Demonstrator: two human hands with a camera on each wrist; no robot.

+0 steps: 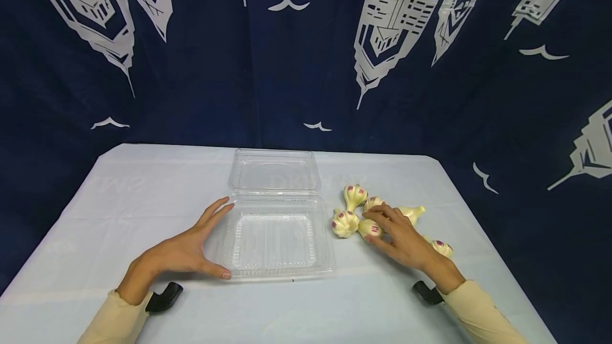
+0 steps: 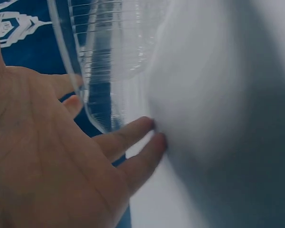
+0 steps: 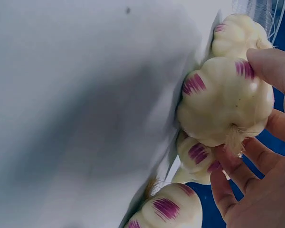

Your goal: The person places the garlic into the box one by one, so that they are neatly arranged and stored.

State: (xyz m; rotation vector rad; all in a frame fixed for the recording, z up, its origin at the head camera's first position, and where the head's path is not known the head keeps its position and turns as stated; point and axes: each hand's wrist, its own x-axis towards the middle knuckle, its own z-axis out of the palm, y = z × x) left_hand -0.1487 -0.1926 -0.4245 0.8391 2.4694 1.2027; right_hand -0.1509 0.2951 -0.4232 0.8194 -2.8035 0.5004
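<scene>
A clear plastic clamshell container [image 1: 274,243] lies with its lid [image 1: 277,174] folded back on the white table. At the container's left side my left hand [image 1: 191,248] is spread, thumb by the near corner, fingers straight and holding nothing. In the left wrist view, a fingertip overlaps the clear rim [image 2: 83,90]. My right hand [image 1: 401,238] is around a garlic bulb [image 3: 225,99] with purple streaks, thumb on its top and fingers behind and below. This bulb sits among several others, including one at the left [image 1: 345,223] and one behind [image 1: 355,195].
More garlic bulbs lie right of the hand, one with its stem outward [image 1: 412,213] and one near the wrist [image 1: 441,248]. A navy curtain [image 1: 296,78] with white building prints hangs behind the white table [image 1: 158,190]. Both wrists wear black camera mounts [image 1: 164,297].
</scene>
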